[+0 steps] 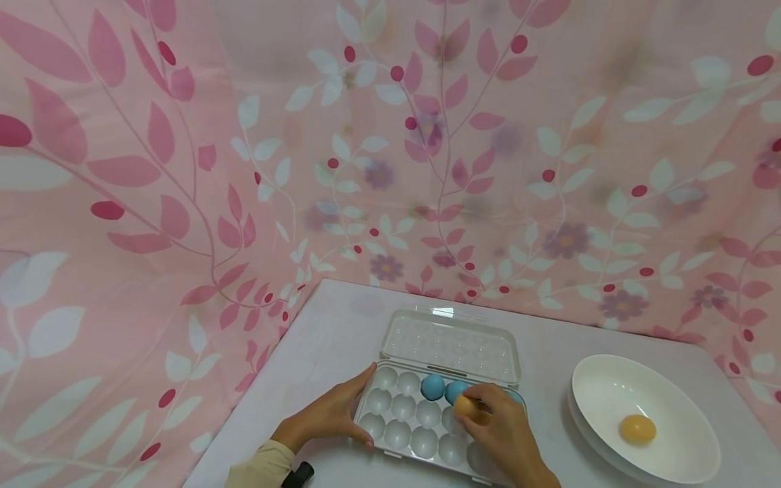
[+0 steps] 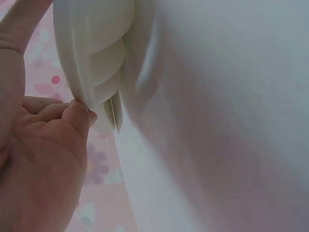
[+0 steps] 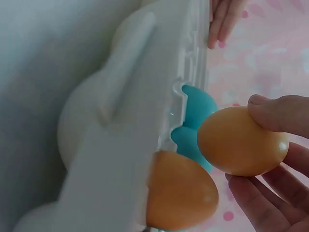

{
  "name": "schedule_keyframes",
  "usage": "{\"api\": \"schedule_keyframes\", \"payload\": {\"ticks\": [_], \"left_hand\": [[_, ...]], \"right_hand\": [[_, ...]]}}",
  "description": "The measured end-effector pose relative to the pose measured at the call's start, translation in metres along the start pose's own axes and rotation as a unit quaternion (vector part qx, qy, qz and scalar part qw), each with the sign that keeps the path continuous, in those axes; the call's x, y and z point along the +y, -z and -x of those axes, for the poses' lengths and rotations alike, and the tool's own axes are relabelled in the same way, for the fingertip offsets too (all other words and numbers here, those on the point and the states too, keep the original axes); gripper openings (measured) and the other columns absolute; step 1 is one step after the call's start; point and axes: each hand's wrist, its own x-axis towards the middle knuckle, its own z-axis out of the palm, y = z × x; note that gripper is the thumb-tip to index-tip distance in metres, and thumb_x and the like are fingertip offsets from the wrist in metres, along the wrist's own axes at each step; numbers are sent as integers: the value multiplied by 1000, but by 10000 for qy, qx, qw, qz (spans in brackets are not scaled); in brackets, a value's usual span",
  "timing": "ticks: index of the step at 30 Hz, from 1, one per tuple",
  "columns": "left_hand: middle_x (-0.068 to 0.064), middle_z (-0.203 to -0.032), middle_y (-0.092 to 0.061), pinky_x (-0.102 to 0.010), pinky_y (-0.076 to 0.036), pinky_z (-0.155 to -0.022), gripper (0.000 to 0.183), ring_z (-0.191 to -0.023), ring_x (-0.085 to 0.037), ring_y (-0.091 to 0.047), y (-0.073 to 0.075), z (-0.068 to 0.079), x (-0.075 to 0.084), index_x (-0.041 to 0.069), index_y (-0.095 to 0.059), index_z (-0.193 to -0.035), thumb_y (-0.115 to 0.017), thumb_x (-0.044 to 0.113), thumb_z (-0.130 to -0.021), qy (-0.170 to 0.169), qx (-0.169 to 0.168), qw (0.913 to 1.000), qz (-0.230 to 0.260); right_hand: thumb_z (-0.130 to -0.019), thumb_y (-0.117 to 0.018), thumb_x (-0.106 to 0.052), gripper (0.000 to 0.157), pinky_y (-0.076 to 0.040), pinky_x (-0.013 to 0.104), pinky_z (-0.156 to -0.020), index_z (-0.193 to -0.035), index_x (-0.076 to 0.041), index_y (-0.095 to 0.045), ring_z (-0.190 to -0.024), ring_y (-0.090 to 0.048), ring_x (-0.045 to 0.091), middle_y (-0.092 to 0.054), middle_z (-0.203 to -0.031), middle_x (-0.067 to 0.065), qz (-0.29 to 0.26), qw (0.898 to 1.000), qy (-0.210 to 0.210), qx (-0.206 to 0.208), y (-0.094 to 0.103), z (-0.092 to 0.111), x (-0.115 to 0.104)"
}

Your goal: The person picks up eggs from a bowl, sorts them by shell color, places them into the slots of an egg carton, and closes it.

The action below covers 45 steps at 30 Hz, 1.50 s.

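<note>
A white plastic egg box (image 1: 423, 444) lies open, with rows of round hollows. My left hand (image 1: 332, 410) holds its left end, fingers at the back corner and thumb near the front; the left wrist view shows fingertips against the rim. Between the thumb and fingers of my right hand (image 1: 506, 427) is a brown egg (image 3: 243, 141), raised over the right half of the box. Blue eggs (image 1: 432, 386) sit in the back row, partly hidden by that hand. Another brown egg (image 3: 182, 191) rests in the box on the right side.
To the right stands a large white bowl (image 1: 588, 383) with one brown egg (image 1: 637, 429) inside. The box's clear lid (image 1: 451, 342) is folded back behind it. A black object (image 1: 298, 476) is by the left sleeve. Pink floral cloth (image 1: 390, 169) hangs behind the white table (image 1: 543, 332).
</note>
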Motion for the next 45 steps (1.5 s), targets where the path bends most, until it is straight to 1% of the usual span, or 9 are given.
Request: {"api": "schedule_keyframes", "payload": {"ticks": [6, 12, 18, 22, 30, 34, 38, 42, 45], "left_hand": [[-15, -158, -23, -44, -28, -113, 137, -143, -26, -27, 1, 1, 0, 4, -10, -156, -91, 49, -55, -161, 56, 9998, -63], [-15, -159, -21, -43, -27, -114, 137, -144, -25, -25, 1, 2, 1, 4, -9, -156, -91, 48, -55, -117, 17, 9999, 26], [-13, -160, -20, -42, -25, -115, 138, -144, -22, -23, 1, 1, 2, 2, -9, -156, -92, 45, -54, -44, 0, 10000, 65], [-13, -160, -20, -42, -25, -115, 138, -144, -22, -23, 1, 1, 1, 2, -9, -156, -92, 46, -54, -47, -5, 10000, 53], [-13, -160, -20, -42, -25, -115, 139, -144, -22, -23, 1, 1, 0, 3, -8, -156, -92, 46, -54, -43, -33, 9999, 105], [-12, -160, -19, -42, -24, -115, 139, -145, -21, -23, 1, 1, 0, 4, -8, -156, -92, 46, -53, -8, -24, 9999, 112], [-11, -160, -19, -41, -24, -115, 139, -145, -21, -22, 0, 1, 0, 5, -8, -156, -91, 48, -54, -38, -22, 10000, 71], [-12, -160, -19, -41, -25, -115, 138, -144, -21, -23, 1, 1, 1, 6, -8, -157, -91, 48, -55, -64, -38, 10000, 32], [-12, -160, -20, -42, -25, -115, 137, -144, -21, -23, 1, 1, 2, 7, -8, -157, -91, 48, -56, -67, -44, 10000, 38]], "right_hand": [[-60, -93, -7, 42, -55, 22, -75, -93, -17, -70, -86, -58, 2, -64, -95, -15, 173, 9993, -109, -300, -11, 4, 2], [-63, -92, -10, 38, -53, 21, -72, -93, -19, -70, -82, -55, 1, -61, -93, -17, 269, 9974, -368, -561, -21, 10, 1], [-64, -92, -18, 37, -53, 21, -74, -95, -20, -71, -84, -55, -1, -61, -94, -18, 799, 9919, -643, -750, -26, 11, -2], [-66, -90, -18, 34, -54, 21, -75, -95, -18, -71, -83, -54, 0, -61, -95, -16, 1005, 9894, -565, -882, -28, 10, -2], [-69, -88, -12, 25, -53, 17, -69, -89, -14, -73, -80, -54, 0, -62, -91, -13, 954, 9895, -385, -1017, -29, 9, -1], [-72, -86, -10, 17, -52, 16, -65, -86, -12, -76, -79, -55, 0, -63, -90, -13, 712, 9940, -221, -802, -28, 8, -1], [-73, -85, -7, 15, -48, 11, -63, -83, -14, -76, -79, -57, 0, -63, -90, -14, 700, 9970, 185, -262, -20, 7, 3], [-69, -85, -6, 20, -51, 12, -66, -83, -14, -73, -81, -61, 6, -64, -90, -10, 1083, 9902, 839, 283, 3, 1, 11], [-66, -84, -5, 22, -51, 14, -71, -84, -10, -72, -84, -62, 12, -66, -90, -5, 1356, 9840, 1022, 535, 27, -4, 22]]}}
